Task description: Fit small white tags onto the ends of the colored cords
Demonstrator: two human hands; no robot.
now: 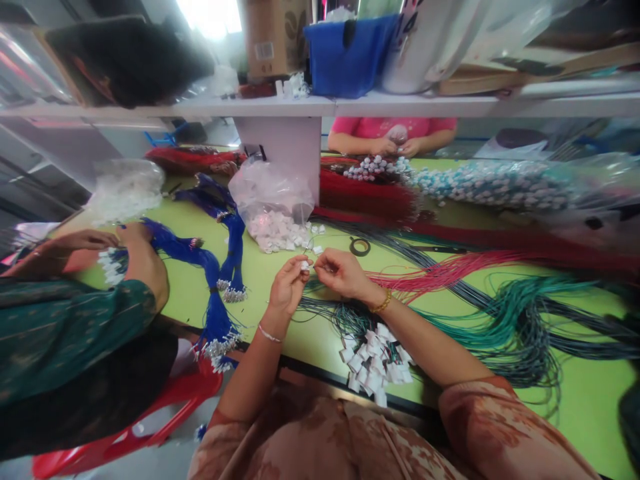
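My left hand pinches a small white plastic connector above the green-yellow table. Close on its right, my right hand has thumb and fingers pressed together near the connector, apparently on a thin wire whose end is too small to make out. A bag of loose white connectors sits just beyond my hands, a few spilled beside it. Below my right forearm lies a pile of white connectors fitted to dark wires, at the table's near edge.
Bundles of red wires and green wires spread to the right. A roll of black tape lies beyond my right hand. Blue wire bundles lie left, beside a co-worker's arm. A shelf crosses above; another person sits opposite.
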